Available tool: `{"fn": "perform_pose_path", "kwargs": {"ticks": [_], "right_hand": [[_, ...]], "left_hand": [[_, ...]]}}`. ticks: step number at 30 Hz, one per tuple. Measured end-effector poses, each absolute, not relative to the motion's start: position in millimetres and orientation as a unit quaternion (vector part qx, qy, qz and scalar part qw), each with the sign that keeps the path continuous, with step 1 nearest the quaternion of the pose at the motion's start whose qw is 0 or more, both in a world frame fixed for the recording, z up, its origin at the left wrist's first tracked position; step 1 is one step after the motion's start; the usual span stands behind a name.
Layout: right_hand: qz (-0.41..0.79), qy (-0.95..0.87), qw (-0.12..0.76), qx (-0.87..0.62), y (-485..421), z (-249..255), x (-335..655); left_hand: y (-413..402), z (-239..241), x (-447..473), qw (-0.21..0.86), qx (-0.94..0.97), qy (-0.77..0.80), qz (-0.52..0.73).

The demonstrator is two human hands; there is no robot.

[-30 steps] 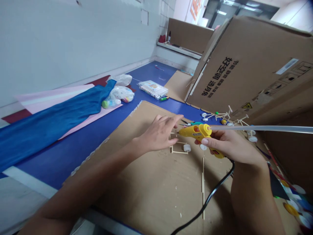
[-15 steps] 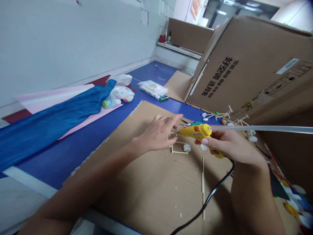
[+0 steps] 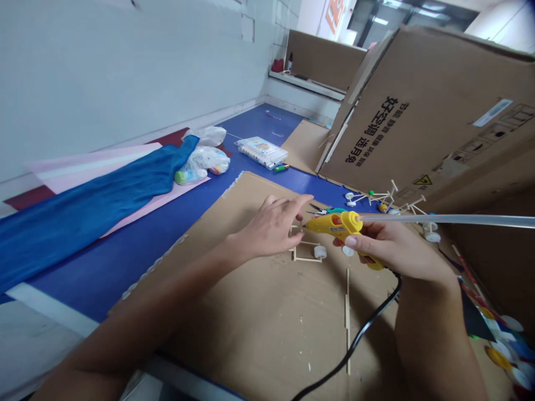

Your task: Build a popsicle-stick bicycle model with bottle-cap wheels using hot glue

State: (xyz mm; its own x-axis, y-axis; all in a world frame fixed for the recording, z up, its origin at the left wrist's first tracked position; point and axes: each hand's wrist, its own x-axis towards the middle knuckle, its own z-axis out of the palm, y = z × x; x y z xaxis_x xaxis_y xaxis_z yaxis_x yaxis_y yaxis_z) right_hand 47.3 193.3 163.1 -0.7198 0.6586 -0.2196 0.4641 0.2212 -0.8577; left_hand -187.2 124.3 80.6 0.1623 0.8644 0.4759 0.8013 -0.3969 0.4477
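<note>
- Right hand (image 3: 388, 245), right of centre: its grip is wrapped round the glue gun (image 3: 334, 224), nozzle pointing left.
- Left hand (image 3: 267, 228), at centre: thumb and forefinger stand parted at the frame's upper end; I cannot tell whether its grip has a stick.
- Stick frame (image 3: 308, 259), near centre: left of and below the gun's body, nearer the left hand; its visible rails run roughly left to right, the rest hidden.
- White wheel (image 3: 320, 252): at the frame's right end.
- Loose sticks (image 3: 346, 312), lower right of centre: on the cardboard (image 3: 251, 312).
</note>
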Motion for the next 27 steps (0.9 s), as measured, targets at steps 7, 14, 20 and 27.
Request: {"fn": "perform_pose_path", "kwargs": {"ticks": [7, 14, 20, 27], "right_hand": [[0.508, -0.773, 0.091, -0.37, 194.0, 163.0, 49.0], [0.509, -0.773, 0.093, -0.367, 191.7, 164.9, 46.1], [0.51, -0.775, 0.097, -0.36, 192.2, 164.4, 46.4], [0.511, -0.772, 0.094, -0.367, 192.7, 163.7, 46.7]], "left_hand": [[123.9, 81.4, -187.3, 0.043, 0.762, 0.548, 0.343], [124.5, 80.0, -187.6, 0.042, 0.764, 0.547, 0.341], [124.2, 81.1, -187.5, 0.048, 0.761, 0.55, 0.341], [123.6, 82.4, -186.9, 0.055, 0.761, 0.549, 0.342]]}}
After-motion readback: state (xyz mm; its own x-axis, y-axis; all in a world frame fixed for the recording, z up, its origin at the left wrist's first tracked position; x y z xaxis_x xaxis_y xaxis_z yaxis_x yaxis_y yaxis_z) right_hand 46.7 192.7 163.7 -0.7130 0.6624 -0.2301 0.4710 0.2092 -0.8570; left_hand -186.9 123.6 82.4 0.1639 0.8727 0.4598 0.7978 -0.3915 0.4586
